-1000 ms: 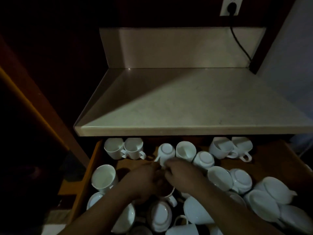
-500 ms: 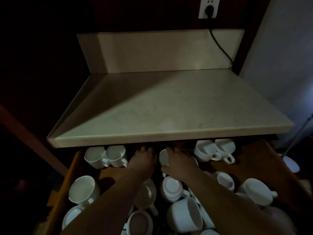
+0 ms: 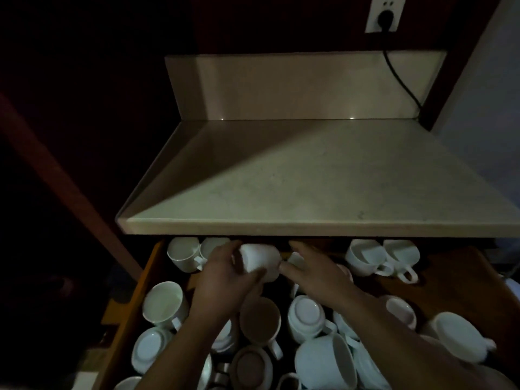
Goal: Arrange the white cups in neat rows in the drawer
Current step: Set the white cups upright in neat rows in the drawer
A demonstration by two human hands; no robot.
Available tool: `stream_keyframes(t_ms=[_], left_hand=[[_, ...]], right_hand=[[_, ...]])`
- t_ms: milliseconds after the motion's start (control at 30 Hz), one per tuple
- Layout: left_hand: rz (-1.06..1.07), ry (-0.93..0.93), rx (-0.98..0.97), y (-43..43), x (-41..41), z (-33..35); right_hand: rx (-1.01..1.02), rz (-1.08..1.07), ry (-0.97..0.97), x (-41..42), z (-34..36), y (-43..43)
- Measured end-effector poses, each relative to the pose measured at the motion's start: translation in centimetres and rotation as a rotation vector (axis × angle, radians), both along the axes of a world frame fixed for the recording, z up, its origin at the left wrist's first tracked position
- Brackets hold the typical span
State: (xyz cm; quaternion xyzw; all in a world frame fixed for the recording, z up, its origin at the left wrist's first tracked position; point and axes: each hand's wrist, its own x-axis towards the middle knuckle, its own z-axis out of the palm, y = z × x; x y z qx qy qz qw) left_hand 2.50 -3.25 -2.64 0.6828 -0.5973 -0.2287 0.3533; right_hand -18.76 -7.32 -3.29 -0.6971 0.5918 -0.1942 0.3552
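Since half a second ago, both hands have drawn slightly back from under the lip of the surface [image 3: 323,192], and a white cup [image 3: 260,261] that was not visible between them then is now lifted on its side at the back of the drawer [image 3: 132,302]. Left of the left hand, two upright cups [image 3: 184,254] stand side by side against the back wall, the start of a row; nearer the person on that side sit one upright cup [image 3: 164,302] and one turned upside down [image 3: 150,347]. The left hand [image 3: 225,280] is curled around the tipped cup, thumb under it and fingers over its far side, so it has a firm hold. Just right of that cup, the right hand [image 3: 315,273] is half open, its fingertips touching the cup's end; a smaller white shape shows behind its fingers, but I cannot tell whether it grips that. Below the hands lies a jumble of cups [image 3: 306,316], some inverted, some on their sides. Right of the right hand, another upright pair [image 3: 382,258] stands at the back. I judge the lifted cup is bound for the gap between the two back pairs, which would extend the row; most cups remain unsorted, so the task looks early.
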Motion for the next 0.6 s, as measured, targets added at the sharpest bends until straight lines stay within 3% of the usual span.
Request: stream_keyframes(t_ms=[133, 167, 233, 300, 400, 600], left_hand=[[0.090, 0.802, 0.139, 1.6, 0.3, 1.2], [0.070, 0.922, 0.156, 1.8, 0.1, 1.2], [0.032, 0.980, 0.182, 1.9, 0.1, 1.2], [-0.035, 0.770, 0.224, 1.5, 0.6, 1.2], [-0.229, 0.181, 0.221, 1.0, 1.2, 1.5], [-0.342, -0.244, 0.064, -0.5, -0.1, 1.2]], right_hand=[[0.329, -0.144, -0.563, 2.4, 1.1, 1.1], [0.408, -0.173, -0.686, 2.8, 1.3, 1.1], [0.492, -0.228, -0.828, 3.5, 1.5, 1.2], [0.445, -0.252, -0.762, 3.7, 1.6, 1.1], [0.314, -0.218, -0.534, 3.8, 1.4, 1.5], [0.067, -0.120, -0.123, 5.2, 2.0, 2.6]])
